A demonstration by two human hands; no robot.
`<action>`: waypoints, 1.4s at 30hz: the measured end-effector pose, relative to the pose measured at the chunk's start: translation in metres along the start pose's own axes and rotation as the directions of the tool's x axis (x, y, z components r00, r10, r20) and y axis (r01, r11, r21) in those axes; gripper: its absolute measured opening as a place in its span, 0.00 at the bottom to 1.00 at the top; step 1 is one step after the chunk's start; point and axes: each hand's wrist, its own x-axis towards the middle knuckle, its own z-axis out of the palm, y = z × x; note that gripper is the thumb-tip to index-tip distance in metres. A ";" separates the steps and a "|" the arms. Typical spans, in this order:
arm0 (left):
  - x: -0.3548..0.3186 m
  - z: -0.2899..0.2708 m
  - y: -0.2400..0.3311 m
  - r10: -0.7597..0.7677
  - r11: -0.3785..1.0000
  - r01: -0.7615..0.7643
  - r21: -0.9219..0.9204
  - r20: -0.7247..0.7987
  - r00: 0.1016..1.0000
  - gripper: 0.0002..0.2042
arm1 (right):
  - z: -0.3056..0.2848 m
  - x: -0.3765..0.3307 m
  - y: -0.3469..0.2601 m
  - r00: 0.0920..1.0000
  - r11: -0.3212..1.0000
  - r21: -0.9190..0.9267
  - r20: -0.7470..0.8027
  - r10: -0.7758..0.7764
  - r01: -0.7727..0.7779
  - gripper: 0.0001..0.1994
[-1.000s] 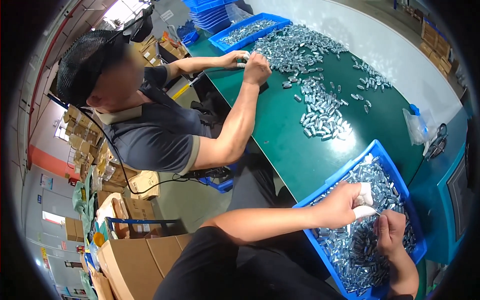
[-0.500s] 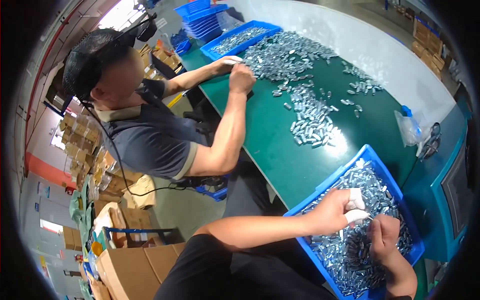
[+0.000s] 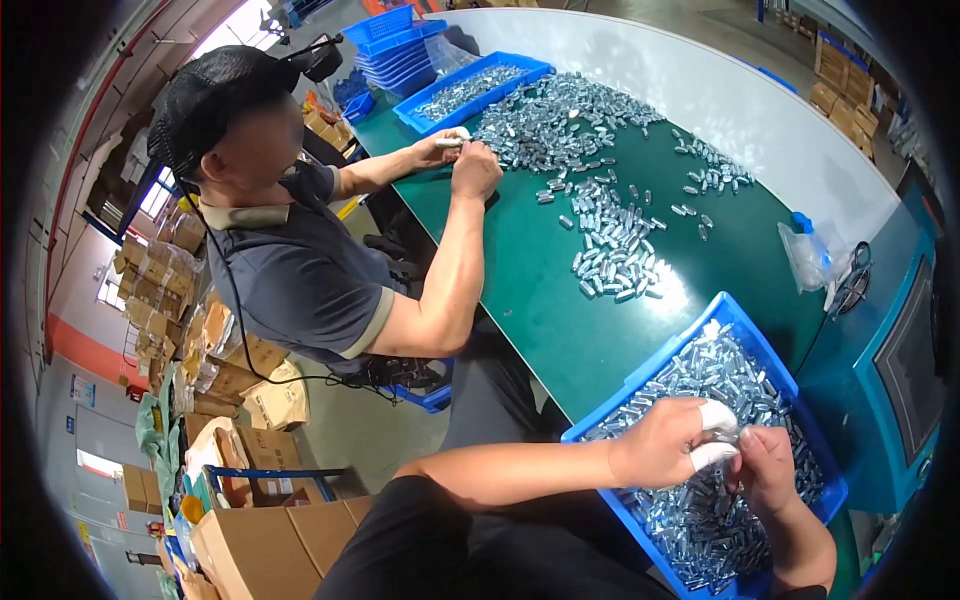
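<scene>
Over a blue plastic bin [image 3: 775,352] filled with small shiny metal cylinders [image 3: 715,365], my two hands meet at the fingertips. White coverings wrap the thumb and index finger of my left hand [image 3: 660,440], which are pinched together on a small metal part, mostly hidden between the hands. My right hand [image 3: 768,470] is closed, its thumb and fingers pressed against the same spot from the right. More metal cylinders [image 3: 612,245] lie loose on the green table [image 3: 530,280] beyond the bin.
A co-worker [image 3: 320,260] sits at the table's left side, both hands by a large pile of cylinders [image 3: 565,120]. Behind are a second blue tray [image 3: 470,92] and stacked blue baskets [image 3: 390,50]. Scissors [image 3: 855,280] and a plastic bag [image 3: 805,255] lie right, near a teal machine [image 3: 890,370].
My hands have come closer together, my right fingertips now meeting my left ones. The whole view has shifted slightly. The co-worker's head sits a little further right in view.
</scene>
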 end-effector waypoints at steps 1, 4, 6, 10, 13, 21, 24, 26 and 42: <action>0.001 0.000 -0.001 0.021 1.000 -0.021 -0.008 0.005 1.000 0.10 | -0.003 0.000 0.000 0.999 0.997 -0.068 0.023 -0.035 0.036 0.23; -0.001 -0.001 -0.004 0.092 0.995 -0.090 -0.046 0.045 0.995 0.09 | -0.004 -0.007 -0.001 0.994 0.965 -0.239 0.039 -0.098 0.105 0.22; -0.004 -0.003 -0.006 -0.063 0.998 0.063 -0.009 0.044 0.997 0.06 | -0.007 -0.009 -0.004 0.932 0.812 -0.475 0.048 -0.360 0.339 0.23; -0.003 -0.015 -0.010 -0.279 0.960 0.280 0.028 -0.033 0.960 0.08 | -0.028 -0.001 -0.012 0.918 0.839 -0.451 -0.094 -0.385 0.305 0.24; -0.004 -0.019 -0.009 -0.043 0.965 0.003 0.262 0.149 0.988 0.14 | -0.019 0.010 -0.013 0.928 0.905 -0.322 -0.151 -0.340 0.279 0.24; -0.018 -0.001 0.001 -0.134 0.860 -0.202 0.469 0.590 0.796 0.30 | -0.017 0.004 -0.011 0.945 0.892 -0.349 -0.048 -0.323 0.287 0.24; -0.012 -0.029 0.006 -0.101 0.890 -0.197 0.411 0.599 0.794 0.29 | -0.013 0.005 -0.014 0.957 0.905 -0.341 -0.043 -0.287 0.256 0.23; 0.001 -0.065 -0.009 -0.074 0.873 -0.107 0.475 0.347 0.935 0.19 | -0.010 0.006 -0.015 0.947 0.899 -0.325 -0.027 -0.320 0.295 0.24; 0.004 -0.157 -0.091 -0.020 0.531 0.075 0.844 -0.076 0.997 0.10 | -0.015 0.000 -0.004 0.935 0.906 -0.250 -0.002 -0.354 0.342 0.22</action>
